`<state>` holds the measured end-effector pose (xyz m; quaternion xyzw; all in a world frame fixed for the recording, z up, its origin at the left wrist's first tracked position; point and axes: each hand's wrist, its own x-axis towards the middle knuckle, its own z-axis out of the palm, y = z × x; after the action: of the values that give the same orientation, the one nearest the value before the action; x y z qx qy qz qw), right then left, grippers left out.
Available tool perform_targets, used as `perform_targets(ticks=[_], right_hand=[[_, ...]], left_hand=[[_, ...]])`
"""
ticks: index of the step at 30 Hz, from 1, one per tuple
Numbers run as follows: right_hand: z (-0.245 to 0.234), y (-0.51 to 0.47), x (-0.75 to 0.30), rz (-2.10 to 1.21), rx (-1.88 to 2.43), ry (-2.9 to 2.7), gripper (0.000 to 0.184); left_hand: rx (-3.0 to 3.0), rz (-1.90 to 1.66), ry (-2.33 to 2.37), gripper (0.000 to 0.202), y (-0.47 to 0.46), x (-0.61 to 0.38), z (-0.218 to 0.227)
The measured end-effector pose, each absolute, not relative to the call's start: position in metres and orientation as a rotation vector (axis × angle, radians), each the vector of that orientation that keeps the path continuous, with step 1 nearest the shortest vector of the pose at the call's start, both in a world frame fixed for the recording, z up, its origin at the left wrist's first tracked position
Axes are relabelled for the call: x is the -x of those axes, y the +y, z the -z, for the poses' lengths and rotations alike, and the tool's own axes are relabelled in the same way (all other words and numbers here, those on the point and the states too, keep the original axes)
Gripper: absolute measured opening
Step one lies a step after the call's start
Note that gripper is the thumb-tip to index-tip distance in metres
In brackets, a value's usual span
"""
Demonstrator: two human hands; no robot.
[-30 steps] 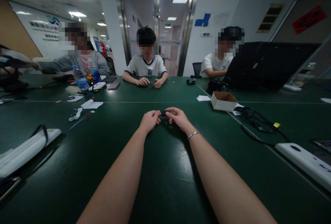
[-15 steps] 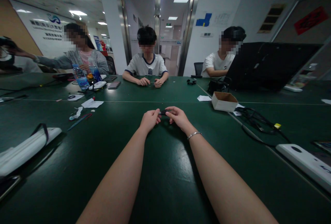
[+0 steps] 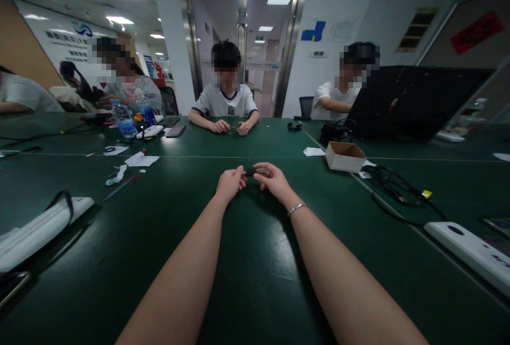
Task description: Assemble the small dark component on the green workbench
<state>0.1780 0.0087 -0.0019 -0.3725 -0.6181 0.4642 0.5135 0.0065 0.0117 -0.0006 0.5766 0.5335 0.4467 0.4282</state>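
Observation:
Both my arms stretch out over the dark green table. My left hand and my right hand meet at the table's middle, fingers pinched on the two ends of a small black object held between them just above the surface. It is too small to name. A silver bracelet sits on my right wrist.
An open cardboard box and a tangle of black cables lie to the right, with a white device nearer. A white case lies at the left. Bottles and papers are at the far left. Three people sit across the table; a black laptop stands at the right.
My hands have stayed together on the small black object, shifting only slightly. The person at the far left has drawn back an outstretched arm.

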Motion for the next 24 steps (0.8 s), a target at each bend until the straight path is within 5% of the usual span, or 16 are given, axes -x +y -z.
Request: perform_targets(ticks=[24], right_hand=[[-0.0055, 0.0045, -0.1708, -1.009, 0.926, -1.533, 0.034]], left_hand=[[-1.329, -1.088, 1.327, 0.049, 0.0112, -0.0073, -0.0072]])
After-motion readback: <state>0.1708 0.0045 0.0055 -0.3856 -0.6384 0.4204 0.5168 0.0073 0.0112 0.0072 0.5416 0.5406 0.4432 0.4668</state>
